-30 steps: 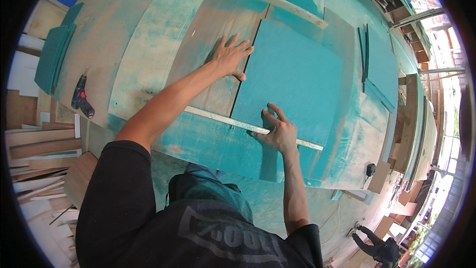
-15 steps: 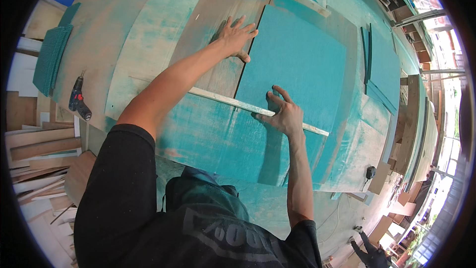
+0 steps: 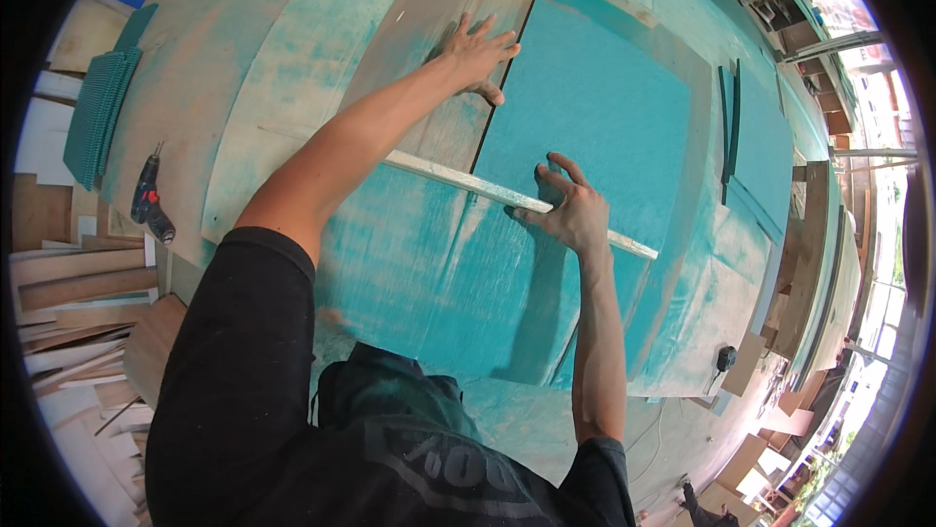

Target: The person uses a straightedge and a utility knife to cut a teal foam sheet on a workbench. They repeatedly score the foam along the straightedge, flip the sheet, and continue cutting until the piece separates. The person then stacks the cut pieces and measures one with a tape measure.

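A large teal sheet [image 3: 595, 108] lies flat on a big teal-stained plywood bench [image 3: 292, 49]. My left hand [image 3: 476, 54] is stretched far out, its fingers spread flat on the brown board beside the sheet's left edge. A long pale wooden strip [image 3: 439, 174] lies across the sheet. My right hand [image 3: 567, 210] presses down on that strip with spread fingers, on the teal sheet. Neither hand grips anything.
A cordless drill [image 3: 148, 200] lies at the bench's left edge. A teal ribbed panel [image 3: 97, 113] leans at the far left, above stacked wood offcuts [image 3: 68, 312]. Narrow dark teal strips [image 3: 729, 122] lie right of the sheet. A small black object [image 3: 723, 359] sits near the lower right.
My left arm has reached farther up along the sheet's left edge. My right hand stays on the wooden strip. The view has tilted slightly.
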A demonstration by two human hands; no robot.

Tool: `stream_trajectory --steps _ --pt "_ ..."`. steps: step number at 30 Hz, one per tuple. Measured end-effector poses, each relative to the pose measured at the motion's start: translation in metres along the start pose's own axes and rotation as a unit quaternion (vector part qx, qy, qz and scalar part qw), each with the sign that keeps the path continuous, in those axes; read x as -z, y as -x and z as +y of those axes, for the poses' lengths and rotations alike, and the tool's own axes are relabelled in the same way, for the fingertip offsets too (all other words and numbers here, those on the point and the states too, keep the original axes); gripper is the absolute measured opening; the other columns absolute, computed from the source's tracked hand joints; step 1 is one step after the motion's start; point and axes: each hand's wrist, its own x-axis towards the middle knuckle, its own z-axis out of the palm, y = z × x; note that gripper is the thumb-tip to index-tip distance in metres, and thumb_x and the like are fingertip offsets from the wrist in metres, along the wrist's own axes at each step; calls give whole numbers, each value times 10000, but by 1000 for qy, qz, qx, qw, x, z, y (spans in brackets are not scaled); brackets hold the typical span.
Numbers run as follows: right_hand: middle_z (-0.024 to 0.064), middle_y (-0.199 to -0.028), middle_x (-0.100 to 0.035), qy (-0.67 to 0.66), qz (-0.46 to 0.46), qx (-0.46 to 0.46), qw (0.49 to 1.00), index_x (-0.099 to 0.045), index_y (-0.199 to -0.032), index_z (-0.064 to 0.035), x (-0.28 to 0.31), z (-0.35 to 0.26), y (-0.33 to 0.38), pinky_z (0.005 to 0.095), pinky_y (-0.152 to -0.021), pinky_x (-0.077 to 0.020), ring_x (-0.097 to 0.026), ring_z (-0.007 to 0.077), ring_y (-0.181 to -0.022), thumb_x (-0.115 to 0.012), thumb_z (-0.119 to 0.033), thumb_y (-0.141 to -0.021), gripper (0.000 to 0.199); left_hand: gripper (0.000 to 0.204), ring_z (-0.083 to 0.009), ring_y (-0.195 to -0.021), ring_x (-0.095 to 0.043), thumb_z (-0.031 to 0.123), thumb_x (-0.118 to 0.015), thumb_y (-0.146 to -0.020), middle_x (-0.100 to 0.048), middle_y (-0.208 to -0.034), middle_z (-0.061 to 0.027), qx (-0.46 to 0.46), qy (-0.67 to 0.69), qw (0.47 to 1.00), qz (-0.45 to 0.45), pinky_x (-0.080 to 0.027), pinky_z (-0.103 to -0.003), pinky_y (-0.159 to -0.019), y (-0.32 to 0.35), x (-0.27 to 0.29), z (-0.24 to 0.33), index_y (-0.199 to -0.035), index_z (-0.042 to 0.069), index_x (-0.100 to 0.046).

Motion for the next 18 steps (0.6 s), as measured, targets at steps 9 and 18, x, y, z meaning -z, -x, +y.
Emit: stream_trajectory --steps 9,18 --pt "-32 -1502 -577 16 -3 -2 1000 -744 -1285 -166 9 5 -30 383 -841 -644 -776 197 -926 -928 -598 -604 828 1202 -324 -1619 -75 817 -723 -697 -188 -1748 35 19 -31 999 -5 -116 -683 -1273 -28 2 -10 -1672 309 -236" --pt "-58 -1497 -577 9 3 -14 1000 -746 -1296 -188 17 20 -63 411 -864 -627 -765 220 -976 -919 -565 -591 818 1190 -312 -1623 -53 786 -748 -711 -166 -1751 71 27 -27 999 -29 -96 -682 -1275 -66 12 -22 -1674 325 -222"
